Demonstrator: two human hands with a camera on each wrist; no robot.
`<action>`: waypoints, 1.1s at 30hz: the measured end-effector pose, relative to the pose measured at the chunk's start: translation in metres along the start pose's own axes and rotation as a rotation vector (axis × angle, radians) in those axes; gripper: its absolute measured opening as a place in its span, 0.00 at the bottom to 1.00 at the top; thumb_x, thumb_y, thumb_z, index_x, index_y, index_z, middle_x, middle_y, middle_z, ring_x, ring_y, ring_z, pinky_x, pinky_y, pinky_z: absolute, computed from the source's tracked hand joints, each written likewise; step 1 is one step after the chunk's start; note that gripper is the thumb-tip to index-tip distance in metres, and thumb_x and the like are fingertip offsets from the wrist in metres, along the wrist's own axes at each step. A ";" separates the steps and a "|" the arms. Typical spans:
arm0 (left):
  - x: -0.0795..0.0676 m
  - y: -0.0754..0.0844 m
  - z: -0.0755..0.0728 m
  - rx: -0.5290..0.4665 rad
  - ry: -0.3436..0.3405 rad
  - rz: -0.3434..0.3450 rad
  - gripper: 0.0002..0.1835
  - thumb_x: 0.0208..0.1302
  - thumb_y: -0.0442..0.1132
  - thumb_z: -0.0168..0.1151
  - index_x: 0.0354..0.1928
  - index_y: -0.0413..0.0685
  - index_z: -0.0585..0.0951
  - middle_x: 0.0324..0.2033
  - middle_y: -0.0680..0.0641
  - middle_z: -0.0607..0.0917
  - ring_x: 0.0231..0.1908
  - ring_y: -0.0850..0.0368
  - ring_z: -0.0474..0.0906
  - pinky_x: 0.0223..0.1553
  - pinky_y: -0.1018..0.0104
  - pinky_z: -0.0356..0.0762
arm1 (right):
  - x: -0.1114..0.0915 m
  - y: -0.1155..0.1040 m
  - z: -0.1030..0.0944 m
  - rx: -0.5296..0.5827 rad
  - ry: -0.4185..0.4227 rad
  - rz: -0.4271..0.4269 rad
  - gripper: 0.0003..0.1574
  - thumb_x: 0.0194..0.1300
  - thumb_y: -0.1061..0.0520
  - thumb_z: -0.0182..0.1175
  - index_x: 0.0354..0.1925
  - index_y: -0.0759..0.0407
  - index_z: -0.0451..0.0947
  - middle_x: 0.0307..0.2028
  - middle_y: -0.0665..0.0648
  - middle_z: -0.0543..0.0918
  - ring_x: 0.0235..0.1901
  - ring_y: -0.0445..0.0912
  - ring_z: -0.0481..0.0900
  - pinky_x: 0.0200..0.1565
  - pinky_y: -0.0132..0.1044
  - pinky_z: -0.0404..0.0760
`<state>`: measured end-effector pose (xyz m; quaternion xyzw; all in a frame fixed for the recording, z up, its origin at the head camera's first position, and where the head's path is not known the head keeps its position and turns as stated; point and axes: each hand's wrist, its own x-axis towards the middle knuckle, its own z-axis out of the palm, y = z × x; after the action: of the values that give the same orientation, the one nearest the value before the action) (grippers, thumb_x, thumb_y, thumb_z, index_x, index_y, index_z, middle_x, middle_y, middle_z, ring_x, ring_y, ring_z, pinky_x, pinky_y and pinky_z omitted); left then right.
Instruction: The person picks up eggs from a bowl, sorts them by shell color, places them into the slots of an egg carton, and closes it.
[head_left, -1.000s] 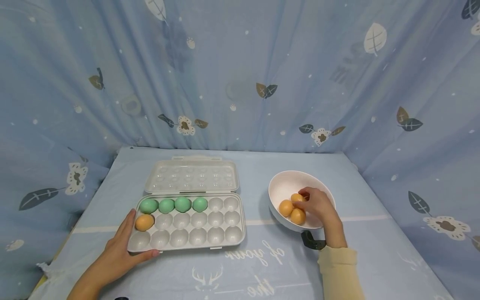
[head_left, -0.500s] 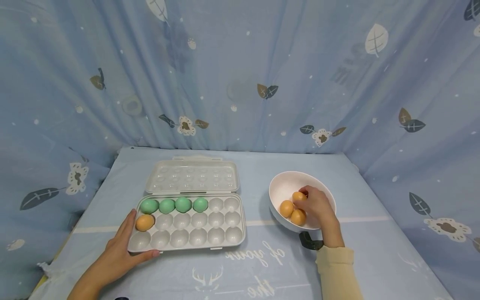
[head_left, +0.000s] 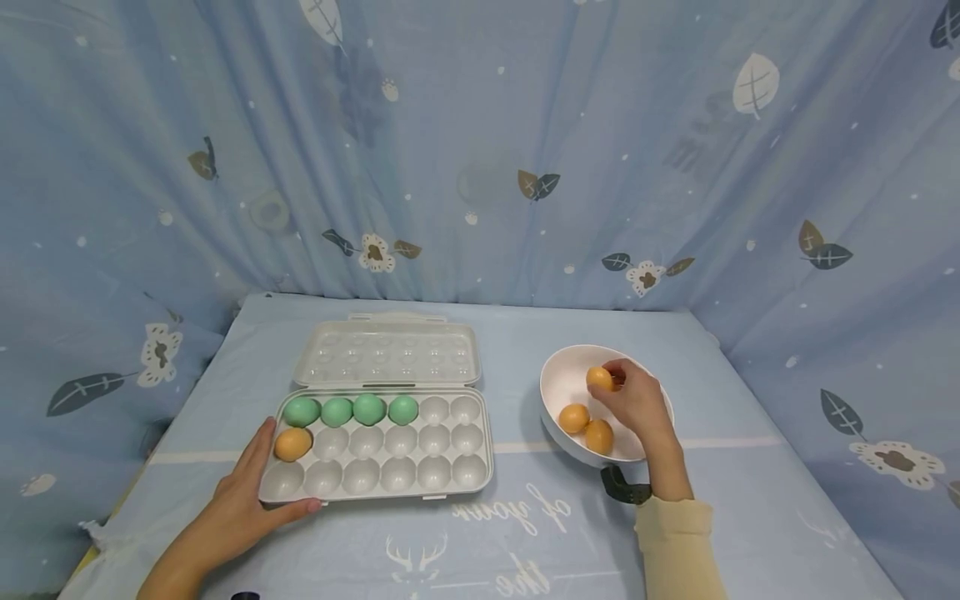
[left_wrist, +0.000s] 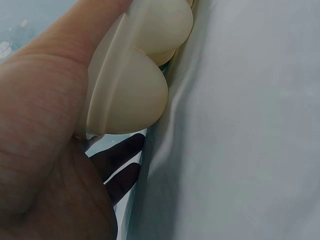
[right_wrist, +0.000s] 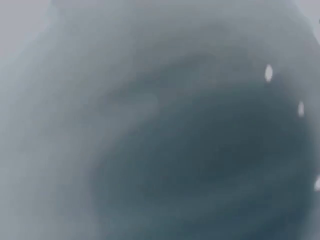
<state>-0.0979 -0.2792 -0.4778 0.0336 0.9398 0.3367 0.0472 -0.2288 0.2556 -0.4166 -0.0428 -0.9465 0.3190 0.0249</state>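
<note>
A pale egg tray (head_left: 375,460) lies on the table with its clear lid (head_left: 388,354) folded back behind it. Several green eggs (head_left: 368,409) sit in its back row, and an orange egg (head_left: 293,444) is in the leftmost cup of the middle row. My left hand (head_left: 234,507) rests spread around the tray's front left corner, thumb along the front edge and fingers straight by the left side. My right hand (head_left: 637,400) pinches another orange egg (head_left: 599,379) over a white bowl (head_left: 558,375). Two more orange eggs (head_left: 574,418) lie in the bowl.
A patterned blue cloth (head_left: 517,533) covers the table. Blue curtain (head_left: 480,150) hangs behind and along both sides. A black strap (head_left: 625,485) shows at the right wrist, close to the bowl's front. The right wrist view is a blur of grey-blue shading.
My right hand has lifted its orange egg slightly up and away from the two others in the bowl. The left hand stays in place at the egg tray.
</note>
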 end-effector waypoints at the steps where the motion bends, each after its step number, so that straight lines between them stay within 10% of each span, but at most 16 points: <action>1: 0.000 0.000 0.000 -0.001 0.001 0.003 0.73 0.58 0.63 0.75 0.81 0.46 0.27 0.81 0.31 0.35 0.73 0.18 0.47 0.59 0.16 0.55 | 0.000 -0.001 0.000 0.016 0.003 -0.010 0.32 0.69 0.49 0.66 0.64 0.64 0.73 0.60 0.67 0.79 0.56 0.59 0.77 0.63 0.55 0.78; 33: -0.001 0.001 0.000 0.005 -0.007 -0.025 0.74 0.57 0.64 0.74 0.81 0.48 0.27 0.81 0.32 0.35 0.72 0.16 0.49 0.58 0.16 0.55 | -0.014 -0.074 0.038 0.257 0.001 -0.296 0.29 0.62 0.56 0.74 0.57 0.63 0.75 0.53 0.62 0.83 0.57 0.55 0.82 0.57 0.46 0.84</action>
<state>-0.0969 -0.2786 -0.4767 0.0231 0.9408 0.3336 0.0548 -0.2220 0.1729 -0.4025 0.1002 -0.8939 0.4299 0.0773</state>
